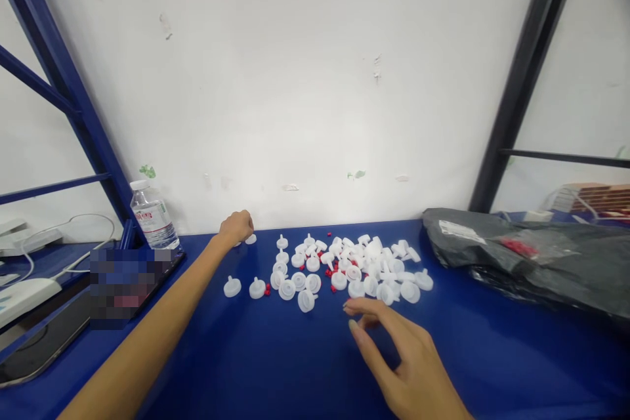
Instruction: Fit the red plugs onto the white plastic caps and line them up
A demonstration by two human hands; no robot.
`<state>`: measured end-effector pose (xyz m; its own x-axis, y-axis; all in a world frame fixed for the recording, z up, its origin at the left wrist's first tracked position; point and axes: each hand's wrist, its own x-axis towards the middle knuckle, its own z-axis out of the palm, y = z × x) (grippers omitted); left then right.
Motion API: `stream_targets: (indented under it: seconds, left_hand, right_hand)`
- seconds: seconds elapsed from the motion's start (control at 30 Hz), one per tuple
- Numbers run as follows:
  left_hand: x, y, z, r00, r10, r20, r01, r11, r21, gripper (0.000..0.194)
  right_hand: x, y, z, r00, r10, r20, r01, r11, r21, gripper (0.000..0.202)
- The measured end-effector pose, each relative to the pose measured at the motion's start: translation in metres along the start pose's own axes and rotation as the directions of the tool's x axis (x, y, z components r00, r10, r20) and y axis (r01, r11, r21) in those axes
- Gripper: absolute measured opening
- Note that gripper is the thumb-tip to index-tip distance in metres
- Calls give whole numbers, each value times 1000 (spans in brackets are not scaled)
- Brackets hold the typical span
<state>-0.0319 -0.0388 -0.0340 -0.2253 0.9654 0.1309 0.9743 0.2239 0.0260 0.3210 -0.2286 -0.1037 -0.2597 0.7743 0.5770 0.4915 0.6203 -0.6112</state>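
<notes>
Grip was parted in the right hand (406, 349); indiscernible in the left hand (237, 226); white pieces (306, 302) were best pinched singly.

On the table (275, 367), we have the heap of caps (373, 249); left of the heap we see the bottle (153, 215), right of it the bag (531, 279), behind it the wall (315, 79).

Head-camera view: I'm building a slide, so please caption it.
Left hand at the far side of the blue table, right hand near scattered white plastic pieces and red bits.
</notes>
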Motion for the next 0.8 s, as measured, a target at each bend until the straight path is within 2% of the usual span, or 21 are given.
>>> stream_targets:
  seconds: [0.2, 0.33, 0.43, 0.53, 0.67, 0.8]
  left_hand:
    - [-1, -4, 2, 1000, -14, -16, 14, 1000, 2, 28]
    - [-11, 2, -5, 995, -10, -99, 11, 1000, 1, 40]
    - [-35, 8, -18, 984, 25, -178, -26, 1000, -4, 40]
    - [-73, 6, -27, 990, 78, -114, -82, 996, -34, 35]
    - [-120, -14, -17, 995, 88, 47, -86, 995, -52, 38]
    - [-139, -34, -5, 994, 87, 61, -81, 992, -95, 21]
  right_hand:
    - [1, -1, 0, 1000, -18, -4, 18, 1000, 2, 25]
    - [1, 0, 1, 1000, -31, 3, 31, 1000, -3, 24]
    - [0, 1, 1, 999, -42, 11, 42, 999, -10, 23]
    - [0, 1, 1, 999, -36, 5, 36, 999, -13, 23]
    - [0, -1, 2, 999, -49, -3, 49, 999, -12, 23]
    - [0, -1, 2, 998, -59, 23, 60, 998, -37, 22]
